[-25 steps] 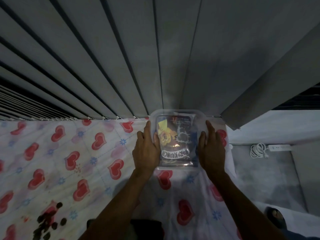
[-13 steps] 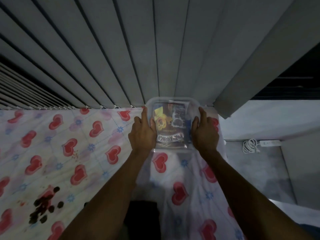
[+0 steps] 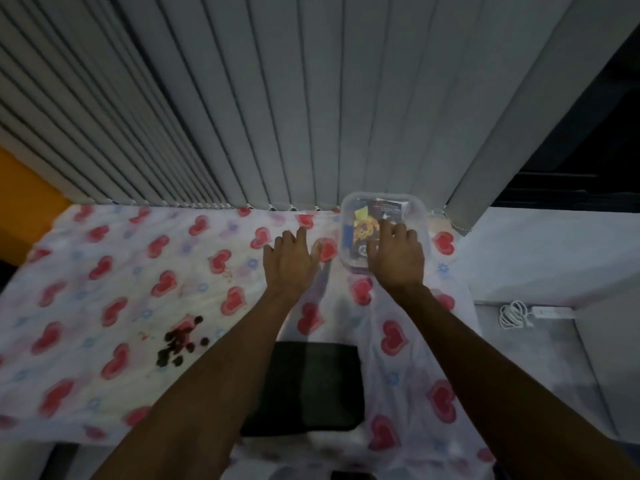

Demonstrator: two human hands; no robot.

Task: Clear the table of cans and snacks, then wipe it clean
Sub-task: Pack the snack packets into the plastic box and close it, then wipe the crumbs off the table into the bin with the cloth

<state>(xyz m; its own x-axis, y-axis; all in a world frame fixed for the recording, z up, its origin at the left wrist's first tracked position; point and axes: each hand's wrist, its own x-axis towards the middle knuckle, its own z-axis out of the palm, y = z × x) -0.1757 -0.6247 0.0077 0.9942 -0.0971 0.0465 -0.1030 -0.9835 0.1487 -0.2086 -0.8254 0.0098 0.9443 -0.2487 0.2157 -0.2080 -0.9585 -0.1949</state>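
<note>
Table (image 3: 72, 386) fills the left and middle of the frame under a white cloth (image 3: 104, 237) printed with red hearts. At the bottom centre, nearest the camera, a dark rectangular thing (image 3: 304, 386) shows at the table's edge; what it is cannot be told. Left of it, a cluster of dark spots (image 3: 178, 342) lies on the cloth.

Further up, both forearms reach forward. The left hand (image 3: 291, 265) is palm down over the cloth, fingers straight and close together, holding nothing. The right hand (image 3: 398, 258) is over the near end of a clear plastic box (image 3: 421, 216), fingers spread and loosely bent, gripping nothing; whether it touches is unclear. Inside the box lies a snack packet (image 3: 363, 223). The box stands at the table's far right, against grey vertical blinds (image 3: 277, 98).

At right, off the table, a coiled white cable (image 3: 514, 315) lies beside a power strip (image 3: 554, 311).
</note>
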